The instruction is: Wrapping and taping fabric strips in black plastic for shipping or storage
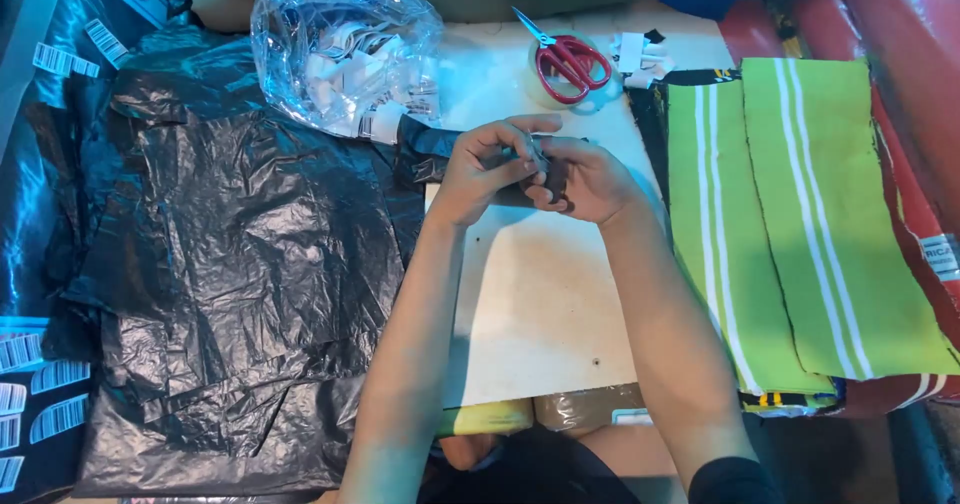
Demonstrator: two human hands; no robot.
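White tabletop (540, 304) fills the middle of the view, with crumpled black plastic sheeting (230, 264) spread over its left side, a clear bag (345, 54) of white tags at the top, red-handled scissors (565, 59) beside that, and green striped cloth (790, 214) stacked on the right. Above the table's far part the left hand (485, 169) and right hand (585, 179) meet, fingertips pinched together on a small dark piece (545, 164). It sits between the two hands, mostly hidden, so I cannot tell what it is.
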